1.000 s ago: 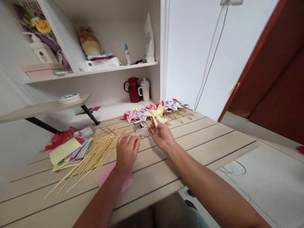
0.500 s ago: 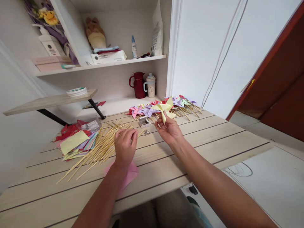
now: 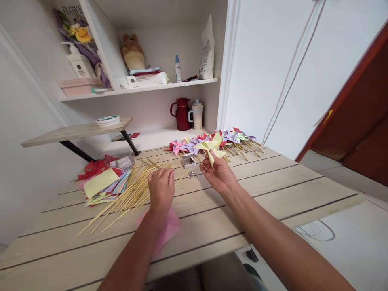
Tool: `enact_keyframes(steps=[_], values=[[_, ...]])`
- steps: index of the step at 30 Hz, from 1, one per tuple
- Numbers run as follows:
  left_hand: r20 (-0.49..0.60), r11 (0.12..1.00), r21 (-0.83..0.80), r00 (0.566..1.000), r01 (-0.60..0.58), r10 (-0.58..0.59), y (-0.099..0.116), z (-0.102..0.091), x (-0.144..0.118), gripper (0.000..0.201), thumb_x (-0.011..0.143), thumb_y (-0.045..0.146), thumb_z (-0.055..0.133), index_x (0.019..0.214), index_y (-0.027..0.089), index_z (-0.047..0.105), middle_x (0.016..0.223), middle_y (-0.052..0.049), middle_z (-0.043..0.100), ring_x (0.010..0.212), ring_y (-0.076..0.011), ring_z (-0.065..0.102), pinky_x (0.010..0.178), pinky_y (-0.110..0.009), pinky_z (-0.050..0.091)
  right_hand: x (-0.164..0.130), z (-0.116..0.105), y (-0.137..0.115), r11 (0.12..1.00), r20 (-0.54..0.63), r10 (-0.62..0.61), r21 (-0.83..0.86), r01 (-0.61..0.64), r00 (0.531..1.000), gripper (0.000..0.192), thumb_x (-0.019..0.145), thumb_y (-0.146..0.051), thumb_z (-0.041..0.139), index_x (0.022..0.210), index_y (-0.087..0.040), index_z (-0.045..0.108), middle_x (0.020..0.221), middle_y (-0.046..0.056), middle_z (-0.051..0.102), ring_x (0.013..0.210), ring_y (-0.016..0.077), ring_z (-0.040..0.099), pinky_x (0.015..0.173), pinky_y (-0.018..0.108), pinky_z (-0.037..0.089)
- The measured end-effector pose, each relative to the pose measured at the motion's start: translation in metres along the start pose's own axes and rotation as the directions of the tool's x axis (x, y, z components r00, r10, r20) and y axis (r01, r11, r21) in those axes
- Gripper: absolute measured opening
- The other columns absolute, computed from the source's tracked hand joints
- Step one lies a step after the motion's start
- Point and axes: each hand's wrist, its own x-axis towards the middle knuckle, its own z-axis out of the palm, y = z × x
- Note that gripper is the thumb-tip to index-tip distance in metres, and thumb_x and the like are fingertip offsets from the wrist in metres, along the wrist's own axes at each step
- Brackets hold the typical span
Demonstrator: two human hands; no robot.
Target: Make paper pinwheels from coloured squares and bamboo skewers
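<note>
Holding a yellow pinwheel (image 3: 212,147) pinched in my right hand (image 3: 218,174) near the table's (image 3: 273,178) far edge, my left hand (image 3: 161,189) rests curled, fingers closed, on the bamboo sticks (image 3: 127,194) beside a pink paper (image 3: 169,226).

left hand (image 3: 161,188): bare, no glove, ring or watch showing | right hand (image 3: 218,174): bare too, nothing on the wrist | forearms: both uncovered right down to the frame's lower edge, no sleeve in view | lap: a strip of grey-blue cloth shows below
</note>
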Motion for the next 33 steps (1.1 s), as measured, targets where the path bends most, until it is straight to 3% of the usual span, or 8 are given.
enact_keyframes(steps=[4, 6, 8, 13, 19, 23, 28, 33], values=[[-0.161, 0.975, -0.066, 0.962, 0.211, -0.219, -0.021, -0.013, 0.010, 0.025, 0.095, 0.022, 0.045, 0.099, 0.021, 0.070, 0.092, -0.005, 0.075, 0.091, -0.0219, 0.068, 0.088, -0.036, 0.045, -0.003, 0.002, 0.001, 1.000, 0.011, 0.002, -0.003, -0.002, 1.000, 0.025, 0.065, -0.019, 0.088, 0.078, -0.018, 0.067, 0.067, -0.005, 0.068, 0.053, 0.0062, 0.057, 0.056, 0.020, 0.054], [-0.116, 0.941, 0.029, 0.936, 0.337, -0.331, -0.032, -0.019, 0.013, 0.028, 0.095, 0.021, 0.043, 0.105, 0.020, 0.069, 0.096, -0.005, 0.074, 0.092, -0.0209, 0.067, 0.088, -0.035, 0.046, -0.004, 0.003, 0.001, 1.000, 0.021, 0.000, -0.012, 0.000, 1.000, 0.026, 0.063, -0.019, 0.089, 0.077, -0.018, 0.067, 0.067, -0.005, 0.067, 0.053, 0.0062, 0.057, 0.055, 0.020, 0.053], [-0.026, 0.914, 0.149, 0.925, 0.377, -0.378, -0.041, -0.021, 0.014, 0.026, 0.093, 0.020, 0.047, 0.101, 0.022, 0.071, 0.100, -0.005, 0.074, 0.095, -0.0224, 0.067, 0.089, -0.037, 0.045, -0.005, 0.004, 0.002, 1.000, 0.042, 0.002, -0.027, -0.001, 0.999, 0.027, 0.063, -0.018, 0.089, 0.076, -0.019, 0.066, 0.067, -0.006, 0.067, 0.054, 0.0062, 0.057, 0.055, 0.020, 0.053], [0.111, 0.899, 0.269, 0.916, 0.347, -0.386, -0.041, -0.013, 0.009, 0.014, 0.085, 0.022, 0.062, 0.082, 0.025, 0.075, 0.100, -0.007, 0.073, 0.102, -0.0307, 0.063, 0.089, -0.046, 0.040, -0.006, 0.003, 0.005, 0.997, 0.054, 0.028, -0.069, -0.024, 0.998, 0.028, 0.061, -0.014, 0.089, 0.075, -0.019, 0.066, 0.067, -0.006, 0.067, 0.054, 0.0065, 0.056, 0.054, 0.020, 0.052], [0.212, 0.923, 0.300, 0.926, 0.241, -0.311, -0.031, 0.000, 0.004, 0.008, 0.083, 0.030, 0.068, 0.080, 0.026, 0.075, 0.102, -0.008, 0.072, 0.105, -0.0304, 0.059, 0.091, -0.046, 0.036, -0.009, 0.004, 0.007, 0.993, 0.090, 0.043, -0.117, -0.032, 0.995, 0.028, 0.063, -0.021, 0.090, 0.072, -0.020, 0.063, 0.068, -0.005, 0.066, 0.054, 0.0068, 0.055, 0.054, 0.021, 0.052], [0.198, 0.916, 0.325, 0.930, 0.235, -0.309, -0.033, -0.002, 0.007, 0.015, 0.087, 0.029, 0.062, 0.083, 0.026, 0.076, 0.101, -0.009, 0.072, 0.103, -0.0303, 0.059, 0.090, -0.046, 0.036, -0.010, 0.005, 0.009, 0.988, 0.101, 0.061, -0.148, -0.046, 0.993, 0.029, 0.063, -0.022, 0.090, 0.075, -0.019, 0.064, 0.067, -0.005, 0.065, 0.054, 0.0070, 0.054, 0.054, 0.021, 0.052], [0.079, 0.856, 0.387, 0.912, 0.344, -0.403, -0.046, -0.019, 0.011, 0.031, 0.094, 0.023, 0.045, 0.098, 0.024, 0.075, 0.110, -0.013, 0.069, 0.106, -0.0321, 0.057, 0.088, -0.049, 0.036, -0.012, 0.005, 0.010, 0.986, 0.104, 0.064, -0.162, -0.047, 0.993, 0.028, 0.064, -0.023, 0.090, 0.075, -0.019, 0.064, 0.068, -0.005, 0.065, 0.056, 0.0075, 0.055, 0.055, 0.021, 0.052], [0.159, 0.847, 0.420, 0.892, 0.327, -0.423, -0.050, -0.016, 0.005, 0.017, 0.085, 0.025, 0.059, 0.087, 0.026, 0.076, 0.106, -0.011, 0.070, 0.106, -0.0326, 0.057, 0.088, -0.049, 0.036, -0.011, 0.002, 0.010, 0.985, 0.114, 0.077, -0.162, -0.058, 0.990, 0.030, 0.061, -0.018, 0.091, 0.075, -0.019, 0.064, 0.068, -0.006, 0.065, 0.056, 0.0068, 0.056, 0.055, 0.020, 0.052]])
